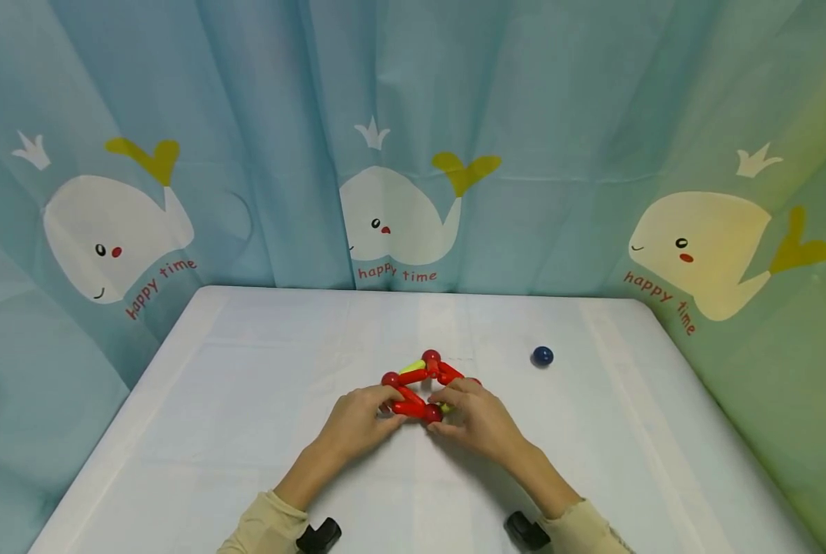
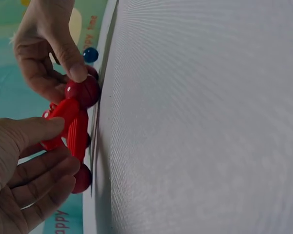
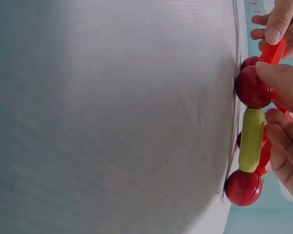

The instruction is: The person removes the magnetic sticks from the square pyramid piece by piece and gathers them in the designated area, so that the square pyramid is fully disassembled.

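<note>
A frame of red and yellow-green rods joined by dark red balls sits on the table between both hands. My left hand (image 1: 359, 419) pinches a red rod (image 2: 62, 116) between thumb and fingers at the near left side. With its thumb on the near red ball (image 3: 254, 87), my right hand (image 1: 481, 423) grips that corner, its fingers curled behind. From this ball a yellow-green rod (image 3: 252, 140) runs to another red ball (image 3: 243, 187). At the far side of the frame, a red ball (image 1: 431, 357) tops several rods. The hands cover parts of the near corners.
A loose dark blue ball (image 1: 542, 355) lies on the white table (image 1: 261, 362), right of the frame. Behind the table hangs a blue-green curtain (image 1: 558, 92) with whale prints. Black straps or devices show by both wrists.
</note>
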### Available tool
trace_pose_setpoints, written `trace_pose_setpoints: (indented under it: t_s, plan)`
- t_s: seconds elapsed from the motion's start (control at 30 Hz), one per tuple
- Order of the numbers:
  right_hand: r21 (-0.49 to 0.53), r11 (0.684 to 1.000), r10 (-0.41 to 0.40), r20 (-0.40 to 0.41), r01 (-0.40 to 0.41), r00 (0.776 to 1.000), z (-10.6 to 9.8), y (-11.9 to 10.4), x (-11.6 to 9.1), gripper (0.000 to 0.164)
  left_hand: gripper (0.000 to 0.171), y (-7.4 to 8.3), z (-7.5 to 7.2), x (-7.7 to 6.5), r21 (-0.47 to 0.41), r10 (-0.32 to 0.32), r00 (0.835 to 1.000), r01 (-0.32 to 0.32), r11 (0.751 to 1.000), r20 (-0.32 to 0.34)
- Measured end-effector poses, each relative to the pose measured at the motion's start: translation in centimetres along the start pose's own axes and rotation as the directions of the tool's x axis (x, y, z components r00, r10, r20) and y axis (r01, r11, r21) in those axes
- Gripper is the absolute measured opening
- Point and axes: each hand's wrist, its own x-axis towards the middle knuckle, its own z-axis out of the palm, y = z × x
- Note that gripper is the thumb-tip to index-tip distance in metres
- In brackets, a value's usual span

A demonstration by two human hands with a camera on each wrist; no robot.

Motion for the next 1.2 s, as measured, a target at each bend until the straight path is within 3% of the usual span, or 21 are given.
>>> trace_pose_setpoints:
  t_s: [0.27,0.53,0.8,1.2]
  plan:
    - [0.045,0.999,0.016,0.084,-0.02,0.996,0.04,0.15,0.13,0.037,0.02,-0.24,0.08,0.23,-0.007,-0.027,0.999,0.027,1.0,0.03]
    - [0.079,0.996,0.04,0.08,-0.046,0.996,0.23,0.18,0.41,0.033,0.017,-0.36,0.09,0.3,0.024,-0.036,0.999,0.035,0.999,0.032]
    - [0.013,0.998,0.066,0.047,-0.066,0.997,0.3,-0.18,0.65,0.035,0.015,-0.68,0.1,0.3,0.031,-0.056,0.997,0.054,0.998,0.062]
    - [0.01,0.997,0.077,0.077,-0.078,0.994,0.08,-0.1,0.29,0.034,0.016,-0.8,-0.13,0.27,0.019,-0.04,0.995,0.039,0.999,0.091]
